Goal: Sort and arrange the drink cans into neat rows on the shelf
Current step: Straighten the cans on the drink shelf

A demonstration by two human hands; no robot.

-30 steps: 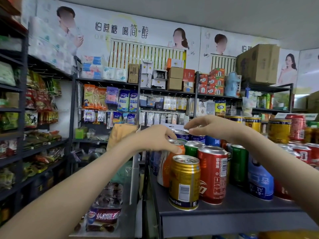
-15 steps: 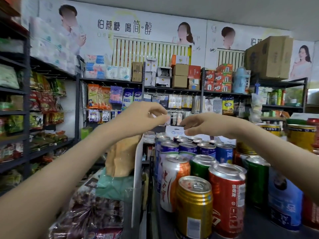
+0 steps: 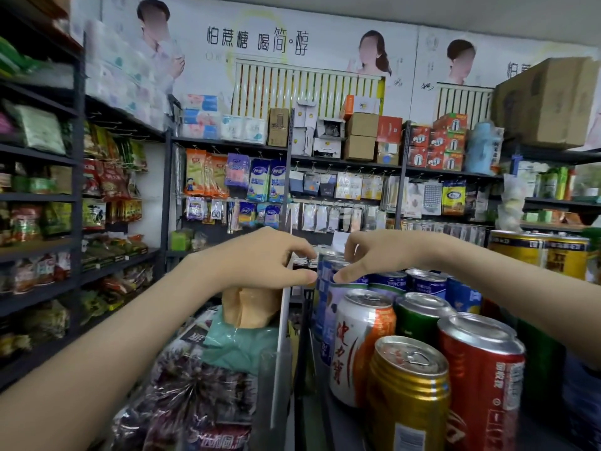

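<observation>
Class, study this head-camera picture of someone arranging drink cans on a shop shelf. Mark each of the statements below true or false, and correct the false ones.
1. The gold can stands nearest the camera, at the front of the shelf. True.
2. The red can lies on its side. False: it stands upright, to the right of the gold can.
3. Both hands reach toward the blue cans at the back. True: the left hand and right hand meet there.
4. The right hand holds the white and orange can. False: that can stands untouched, nearer the camera.
5. A cardboard box sits on the top right shelf. True.
</observation>
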